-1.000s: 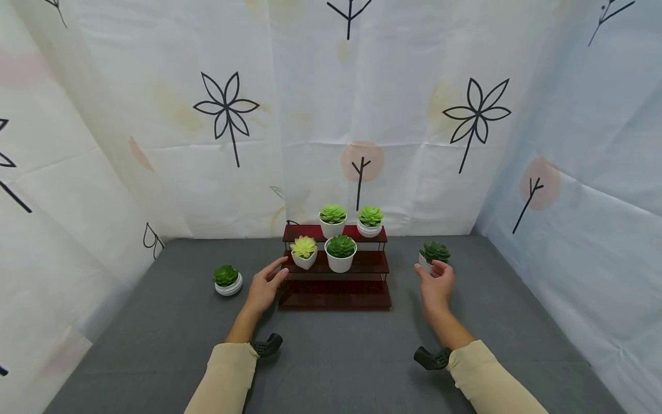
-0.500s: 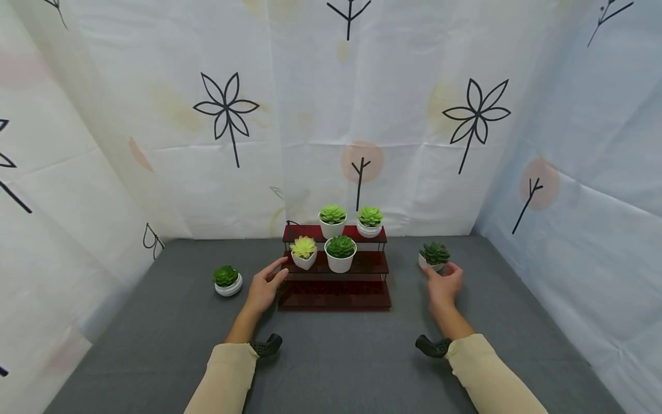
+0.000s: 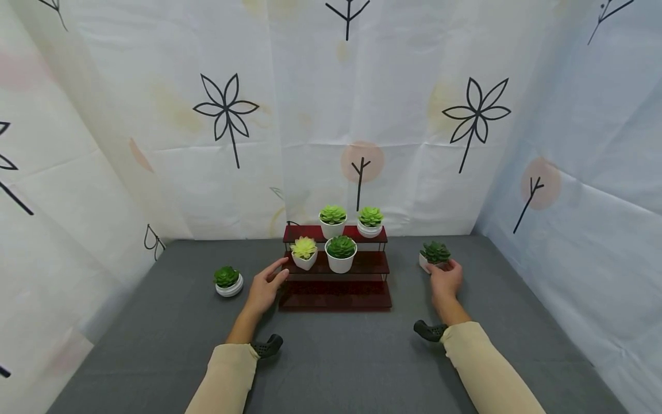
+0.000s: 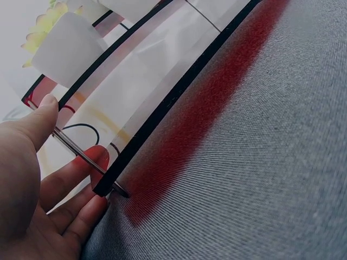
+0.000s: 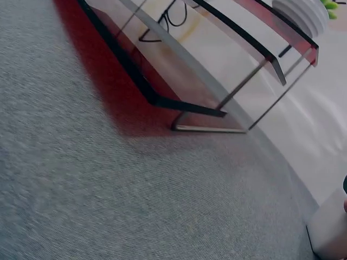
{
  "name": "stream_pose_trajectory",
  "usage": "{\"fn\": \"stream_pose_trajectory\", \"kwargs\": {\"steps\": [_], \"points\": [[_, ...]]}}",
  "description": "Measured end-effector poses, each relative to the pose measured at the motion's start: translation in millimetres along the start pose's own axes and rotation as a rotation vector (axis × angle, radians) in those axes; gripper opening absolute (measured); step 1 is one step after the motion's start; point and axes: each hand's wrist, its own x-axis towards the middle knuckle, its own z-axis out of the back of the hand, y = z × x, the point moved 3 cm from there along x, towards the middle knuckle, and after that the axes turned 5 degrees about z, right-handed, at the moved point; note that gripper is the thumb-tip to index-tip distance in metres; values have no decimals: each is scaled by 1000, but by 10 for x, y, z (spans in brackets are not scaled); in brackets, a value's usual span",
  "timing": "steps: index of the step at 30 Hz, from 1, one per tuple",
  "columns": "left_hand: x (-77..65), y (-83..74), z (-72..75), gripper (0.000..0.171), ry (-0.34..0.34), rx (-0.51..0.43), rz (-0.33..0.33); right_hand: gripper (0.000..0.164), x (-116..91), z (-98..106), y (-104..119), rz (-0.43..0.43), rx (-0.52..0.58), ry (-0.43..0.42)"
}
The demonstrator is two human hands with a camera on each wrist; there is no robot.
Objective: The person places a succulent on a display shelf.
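Observation:
A dark red three-tier display stand (image 3: 362, 263) sits on the grey cloth. My left hand (image 3: 262, 292) is at its left end, thumb and fingers about the side; in the left wrist view the thumb (image 4: 47, 105) lies by the middle shelf's corner, fingertips behind the clear red bottom shelf. On the right, my right hand (image 3: 446, 283) grips a small dark green potted succulent (image 3: 434, 253) in a white pot. Only part of that pot (image 5: 329, 225) shows in the right wrist view, and most of the hand is out of that frame.
A yellow succulent (image 3: 304, 248) and a green one (image 3: 341, 253) stand on the middle tier. Two light green succulents, one in a plain pot (image 3: 333, 215) and one in a ribbed pot (image 3: 370, 221), occupy the top tier. Another potted succulent (image 3: 227, 280) leans at left. Patterned cloth walls (image 3: 331, 115) surround the table.
My right hand has moved in around the right-hand pot and closed its fingers on it. The left hand has stayed at the stand.

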Motion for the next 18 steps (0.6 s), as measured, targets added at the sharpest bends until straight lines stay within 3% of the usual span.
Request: {"fn": "stream_pose_trajectory", "kwargs": {"steps": [14,18], "points": [[9,11,-3,37,12,-18,5,60,22,3,-39,82,-92,34],[-35,-80,6,37,28,-41,-3,61,12,1,-34,108,-115,39]]}}
